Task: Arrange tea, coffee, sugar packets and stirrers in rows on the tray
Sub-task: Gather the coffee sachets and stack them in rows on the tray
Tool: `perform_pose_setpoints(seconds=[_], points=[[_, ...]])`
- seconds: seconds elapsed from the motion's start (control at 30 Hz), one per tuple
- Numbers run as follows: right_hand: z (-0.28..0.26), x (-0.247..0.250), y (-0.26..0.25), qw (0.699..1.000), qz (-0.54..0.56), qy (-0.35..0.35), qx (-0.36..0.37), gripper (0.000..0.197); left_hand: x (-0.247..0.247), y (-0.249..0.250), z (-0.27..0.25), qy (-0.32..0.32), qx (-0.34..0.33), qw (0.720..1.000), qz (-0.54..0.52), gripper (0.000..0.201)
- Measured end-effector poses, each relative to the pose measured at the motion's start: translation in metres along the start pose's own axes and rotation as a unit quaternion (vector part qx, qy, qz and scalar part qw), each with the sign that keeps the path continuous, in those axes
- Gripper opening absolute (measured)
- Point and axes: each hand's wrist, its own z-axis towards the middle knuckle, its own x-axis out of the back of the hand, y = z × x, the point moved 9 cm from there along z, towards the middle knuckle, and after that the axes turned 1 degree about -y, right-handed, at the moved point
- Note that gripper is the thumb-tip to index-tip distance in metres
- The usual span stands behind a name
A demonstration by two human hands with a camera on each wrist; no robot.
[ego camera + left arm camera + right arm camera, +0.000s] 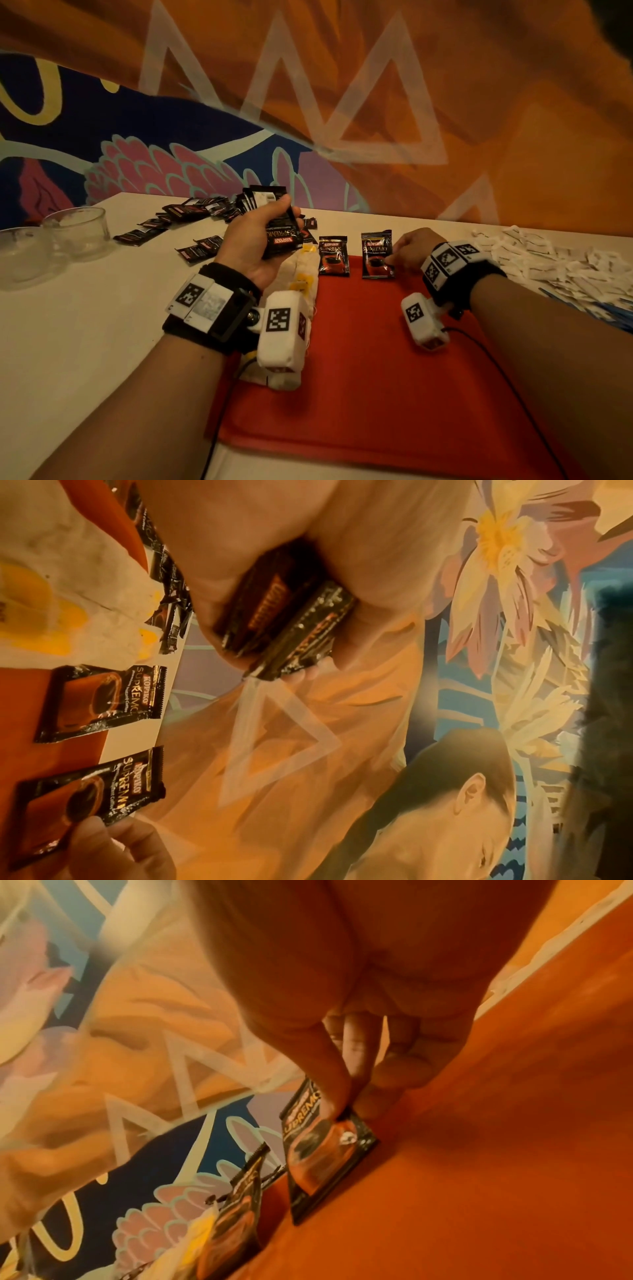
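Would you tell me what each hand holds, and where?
Left hand: a stack of coffee sachets, gripped around its middle. Right hand: pinches the lower right corner of one sachet.

Red tray [376,394], black coffee packets [376,255] with red cups printed on, white sugar packets [548,260], orange wall [513,102] with pale triangles, pink flower.

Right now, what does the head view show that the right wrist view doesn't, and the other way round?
Only the head view shows the left hand gripping a stack of coffee sachets, the glass bowls and the white sugar packets. Only the right wrist view shows the right hand's fingertips pinching the placed sachet from underneath. Both show that sachet, its neighbour and the red tray.
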Motion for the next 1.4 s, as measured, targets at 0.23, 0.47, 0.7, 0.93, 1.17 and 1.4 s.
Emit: perform_pose_setpoints(seconds=[0.23, 0.47, 0.7, 0.93, 1.17, 1.4], points=[[0.009, -0.012, -0.014, 1.000, -0.023, -0.008, 0.003, 0.033, 0.003, 0.002, 0.002, 0.004, -0.005, 1.000, 0.003, 0.006], [0.011, -0.018, -0.017, 0.999, -0.036, -0.021, -0.012, 0.042, 0.005, 0.001, 0.003, 0.004, -0.002, 1.000, 0.010, 0.008], [0.014, -0.022, -0.013, 0.999, 0.001, -0.031, -0.026, 0.033, 0.005, 0.000, 0.004, 0.002, 0.006, 1.000, 0.001, 0.010], [0.013, -0.022, -0.005, 0.996, 0.059, -0.045, -0.048, 0.029, 0.003, -0.003, 0.003, -0.006, 0.015, 1.000, 0.010, 0.005], [-0.015, 0.001, -0.052, 0.994, 0.056, 0.000, 0.096, 0.026, 0.005, -0.006, 0.002, 0.002, 0.032, 0.998, 0.046, 0.022], [-0.081, -0.026, -0.136, 0.937, 0.215, -0.130, 0.242, 0.032, 0.003, -0.007, -0.004, 0.014, 0.019, 0.997, 0.077, 0.062]])
